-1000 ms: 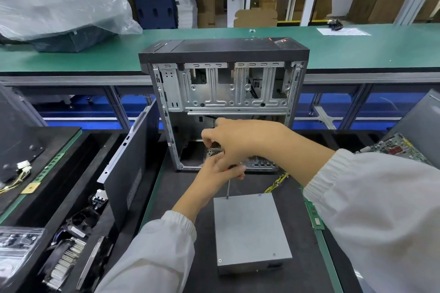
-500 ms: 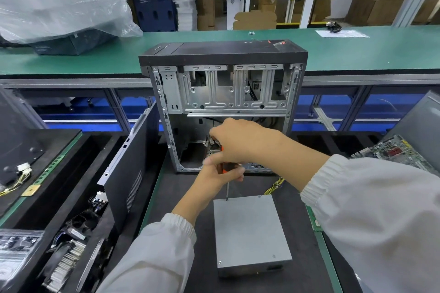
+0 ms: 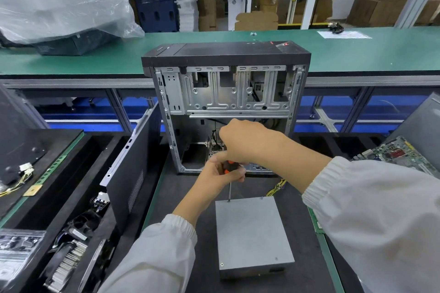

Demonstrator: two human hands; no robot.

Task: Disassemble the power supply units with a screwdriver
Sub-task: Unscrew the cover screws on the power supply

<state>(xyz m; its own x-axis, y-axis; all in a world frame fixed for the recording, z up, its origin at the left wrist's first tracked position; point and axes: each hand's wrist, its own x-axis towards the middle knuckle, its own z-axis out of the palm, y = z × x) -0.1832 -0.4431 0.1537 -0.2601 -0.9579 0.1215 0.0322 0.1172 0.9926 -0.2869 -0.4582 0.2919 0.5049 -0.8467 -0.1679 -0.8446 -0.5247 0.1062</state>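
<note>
A grey metal power supply unit (image 3: 252, 233) lies flat on the dark mat in front of me. A screwdriver (image 3: 229, 189) with an orange and black handle stands upright, its tip on the unit's far left corner. My left hand (image 3: 220, 176) grips the lower part of the handle. My right hand (image 3: 247, 143) is curled over the top of the handle, which it mostly hides. Yellow cables (image 3: 277, 188) trail from the unit's far side.
An open, emptied computer case (image 3: 226, 93) stands just behind the hands. Its black side panel (image 3: 133, 173) leans at the left. Trays at the left hold fans and heatsinks (image 3: 69, 252). A motherboard (image 3: 390, 154) lies at the right. A green conveyor (image 3: 357, 52) runs behind.
Both hands stay on the screwdriver over the same corner; my right hand has shifted slightly on the handle top. The view has tilted a little.
</note>
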